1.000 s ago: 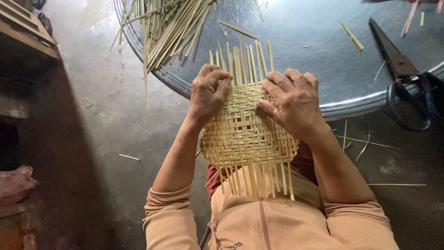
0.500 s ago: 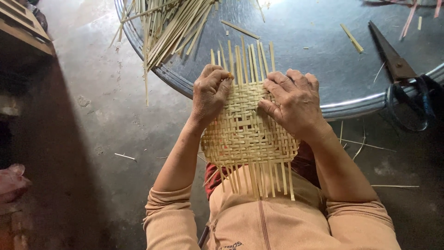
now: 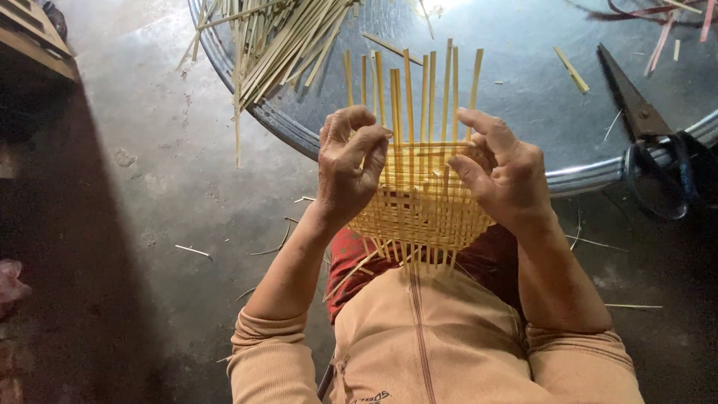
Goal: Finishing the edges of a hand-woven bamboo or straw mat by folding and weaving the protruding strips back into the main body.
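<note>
Holding a half-woven bamboo mat up in front of my chest, I have one hand on each side of it. My left hand is curled shut on the mat's left edge, fingers bent in over the upright strips near the top of the weave. My right hand grips the right edge, thumb pressed on the woven part and forefinger reaching across toward the loose uprights. The mat is tilted, its woven lower half over my lap and its free strip ends fanning upward over the rim of the round metal worktop. On that worktop, up to my left, lies a loose bundle of bamboo strips, some hanging past the rim. Dark shears lie on its right side, their handles over the edge, with a short offcut near the blade. Thin slivers are scattered on the concrete floor below.
</note>
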